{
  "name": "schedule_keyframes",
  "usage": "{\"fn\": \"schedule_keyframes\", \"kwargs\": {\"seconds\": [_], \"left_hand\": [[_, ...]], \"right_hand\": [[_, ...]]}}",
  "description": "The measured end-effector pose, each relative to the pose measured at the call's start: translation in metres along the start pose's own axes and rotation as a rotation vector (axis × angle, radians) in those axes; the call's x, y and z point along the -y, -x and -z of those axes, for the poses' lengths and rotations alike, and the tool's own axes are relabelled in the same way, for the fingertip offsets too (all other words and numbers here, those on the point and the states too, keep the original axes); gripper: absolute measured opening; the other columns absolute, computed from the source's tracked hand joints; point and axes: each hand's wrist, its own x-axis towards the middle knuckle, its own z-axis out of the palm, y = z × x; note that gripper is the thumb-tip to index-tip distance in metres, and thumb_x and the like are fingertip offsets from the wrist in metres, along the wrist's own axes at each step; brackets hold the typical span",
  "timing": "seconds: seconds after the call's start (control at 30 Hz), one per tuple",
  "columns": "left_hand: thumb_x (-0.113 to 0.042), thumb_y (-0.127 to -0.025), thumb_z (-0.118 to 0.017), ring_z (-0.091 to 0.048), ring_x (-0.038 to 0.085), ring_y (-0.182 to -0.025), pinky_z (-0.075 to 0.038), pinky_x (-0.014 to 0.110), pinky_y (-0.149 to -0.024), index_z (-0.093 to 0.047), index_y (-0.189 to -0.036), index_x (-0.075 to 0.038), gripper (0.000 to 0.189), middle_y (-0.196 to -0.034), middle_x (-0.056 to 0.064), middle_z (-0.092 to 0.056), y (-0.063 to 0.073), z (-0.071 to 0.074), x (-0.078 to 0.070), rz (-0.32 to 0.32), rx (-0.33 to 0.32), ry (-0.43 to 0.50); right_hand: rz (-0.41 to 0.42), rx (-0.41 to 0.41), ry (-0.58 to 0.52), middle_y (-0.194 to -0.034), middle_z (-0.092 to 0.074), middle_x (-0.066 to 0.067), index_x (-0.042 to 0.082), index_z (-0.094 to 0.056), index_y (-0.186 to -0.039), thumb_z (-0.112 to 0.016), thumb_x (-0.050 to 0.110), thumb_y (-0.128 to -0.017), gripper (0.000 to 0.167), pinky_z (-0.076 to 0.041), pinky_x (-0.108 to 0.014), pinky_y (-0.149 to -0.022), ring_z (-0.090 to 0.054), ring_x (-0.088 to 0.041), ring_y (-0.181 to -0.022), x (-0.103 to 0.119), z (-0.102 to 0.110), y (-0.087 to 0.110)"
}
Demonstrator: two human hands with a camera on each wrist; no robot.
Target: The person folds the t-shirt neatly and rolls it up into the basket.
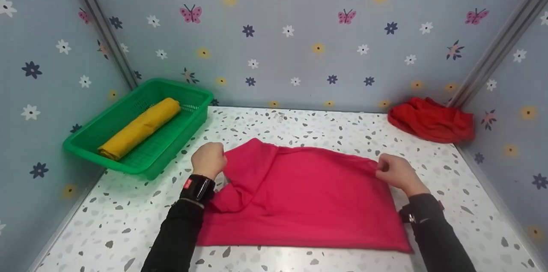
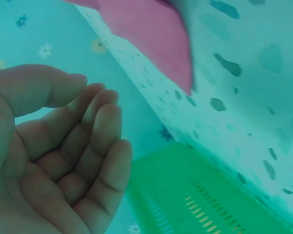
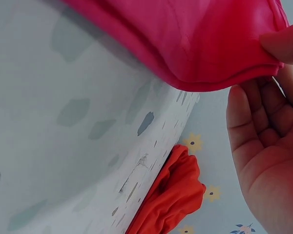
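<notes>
A pink-red garment (image 1: pixel 325 195) lies spread on the table in front of me, its left part folded over and bunched. My right hand (image 1: pixel 398 173) pinches its upper right corner between thumb and fingers, and that edge is lifted a little; the right wrist view shows the garment (image 3: pixel 210 44) between them. Beside the upper left edge is my left hand (image 1: pixel 208 160), with curled fingers. In the left wrist view the thumb meets the index fingertip of the left hand (image 2: pixel 63 141). No cloth shows between them, and the garment (image 2: pixel 151 39) hangs apart.
A green basket (image 1: pixel 171 152) stands at the back left, with a rolled yellow cloth (image 1: pixel 141 128) inside it. A crumpled red cloth (image 1: pixel 430 120) sits in the back right corner. Flowered walls (image 1: pixel 295 49) bound the speckled white table (image 1: pixel 107 220) on three sides.
</notes>
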Motion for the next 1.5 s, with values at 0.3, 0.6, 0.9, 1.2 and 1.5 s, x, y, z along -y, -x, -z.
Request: {"fn": "schedule_keyframes", "kwargs": {"seconds": [0.3,0.6,0.9,1.2,1.5], "left_hand": [[-0.003,-0.085,-0.055,-0.065,0.038,-0.093,-0.053,0.054,-0.07,-0.072,-0.098,0.0,0.022,-0.101,0.019,-0.069,-0.013,-0.012,0.018,0.116,0.028,0.034],[-0.002,-0.085,-0.056,-0.063,0.041,-0.09,-0.053,0.055,-0.07,-0.067,-0.088,0.002,0.012,-0.092,0.022,-0.064,-0.016,-0.021,0.026,0.125,0.012,0.031],[0.0,-0.086,-0.053,-0.063,0.045,-0.09,-0.052,0.058,-0.071,-0.067,-0.09,0.005,0.015,-0.091,0.025,-0.064,-0.019,-0.033,0.03,0.097,-0.02,0.018],[0.001,-0.09,-0.051,-0.062,0.045,-0.091,-0.053,0.057,-0.072,-0.07,-0.094,0.007,0.02,-0.091,0.027,-0.065,-0.02,-0.037,0.029,0.067,0.042,-0.06],[0.002,-0.091,-0.051,-0.062,0.045,-0.094,-0.053,0.057,-0.074,-0.071,-0.1,0.007,0.022,-0.098,0.028,-0.066,-0.023,-0.037,0.025,0.09,0.082,-0.048]], "right_hand": [[-0.011,0.006,-0.013,-0.07,-0.057,-0.002,0.01,-0.055,-0.075,-0.068,0.004,-0.077,0.014,-0.043,-0.035,-0.062,-0.05,-0.02,-0.067,-0.001,0.0,0.0],[-0.047,0.028,-0.024,-0.072,-0.058,-0.003,0.01,-0.056,-0.076,-0.068,0.005,-0.079,0.013,-0.044,-0.035,-0.062,-0.051,-0.021,-0.068,-0.002,0.001,0.0],[-0.014,0.014,-0.013,-0.071,-0.058,-0.002,0.01,-0.056,-0.075,-0.069,0.005,-0.078,0.015,-0.043,-0.035,-0.062,-0.051,-0.02,-0.067,-0.003,-0.001,0.001],[-0.005,0.016,-0.018,-0.071,-0.058,0.0,0.012,-0.058,-0.075,-0.073,0.01,-0.083,0.016,-0.043,-0.035,-0.063,-0.051,-0.019,-0.068,-0.004,-0.001,0.002],[-0.017,0.011,-0.037,-0.065,-0.052,0.001,0.013,-0.057,-0.071,-0.074,0.017,-0.087,0.023,-0.041,-0.035,-0.064,-0.048,-0.019,-0.066,-0.003,-0.001,0.003]]}}
